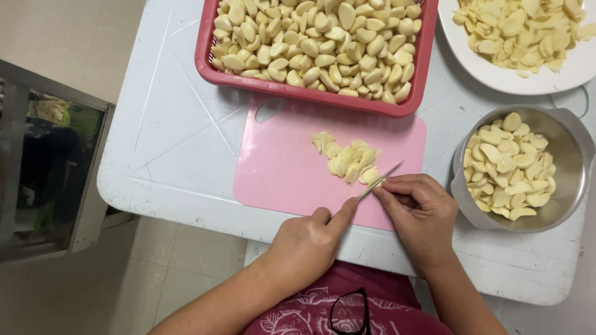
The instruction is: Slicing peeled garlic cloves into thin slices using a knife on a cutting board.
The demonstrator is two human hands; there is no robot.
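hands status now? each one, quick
Left hand: closed, fingertip by the knife blade; holds nothing visible.
Right hand: closed on the knife.

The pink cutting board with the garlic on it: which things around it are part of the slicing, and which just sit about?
In use:
- left hand
- right hand holding small thin-bladed knife
- pale sliced garlic pile
- pink plastic cutting board
- red plastic basket, steel bowl, white plate, all holding garlic

Lying about:
- black-rimmed glasses
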